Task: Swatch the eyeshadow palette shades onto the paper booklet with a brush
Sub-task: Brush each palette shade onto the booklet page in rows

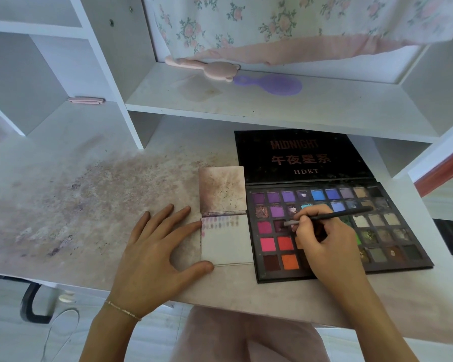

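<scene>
- Eyeshadow palette (332, 226) open on bench (63, 199), lid up, several pans dug out.
- Right hand (322, 244) gripping brush (324, 217), tip in dark magenta pan.
- Left hand (152, 254) flat, fingers spread, touching paper booklet (225, 244); faint purple swatches along top.

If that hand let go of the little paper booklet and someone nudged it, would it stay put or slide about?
It would probably slide easily: the paper booklet looks thin and light, lying flat on a smooth desk. The left hand rests on its edge, seemingly to steady it. Its flipped-up top page suggests it is floppy, likely to bend if lifted.
</scene>
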Motion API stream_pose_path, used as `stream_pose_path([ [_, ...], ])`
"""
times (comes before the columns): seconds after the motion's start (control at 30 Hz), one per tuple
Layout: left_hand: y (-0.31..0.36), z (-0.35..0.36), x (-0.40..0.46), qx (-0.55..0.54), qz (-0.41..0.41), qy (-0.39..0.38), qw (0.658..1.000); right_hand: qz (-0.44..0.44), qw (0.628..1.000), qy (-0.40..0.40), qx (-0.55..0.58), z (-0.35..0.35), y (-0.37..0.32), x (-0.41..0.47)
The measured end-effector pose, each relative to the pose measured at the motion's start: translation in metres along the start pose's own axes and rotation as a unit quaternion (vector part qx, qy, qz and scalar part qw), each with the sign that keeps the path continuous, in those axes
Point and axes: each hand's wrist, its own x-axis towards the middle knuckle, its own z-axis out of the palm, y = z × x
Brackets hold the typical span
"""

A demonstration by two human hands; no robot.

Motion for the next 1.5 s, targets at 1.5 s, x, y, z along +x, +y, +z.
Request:
stream_pose_path([
  [1.5, 0.001, -0.001, -0.001, 0.013, -0.004, -0.003, 1.000, 0.023, 0.981, -0.167, 0.098, 0.053, -0.047, 0.002],
])
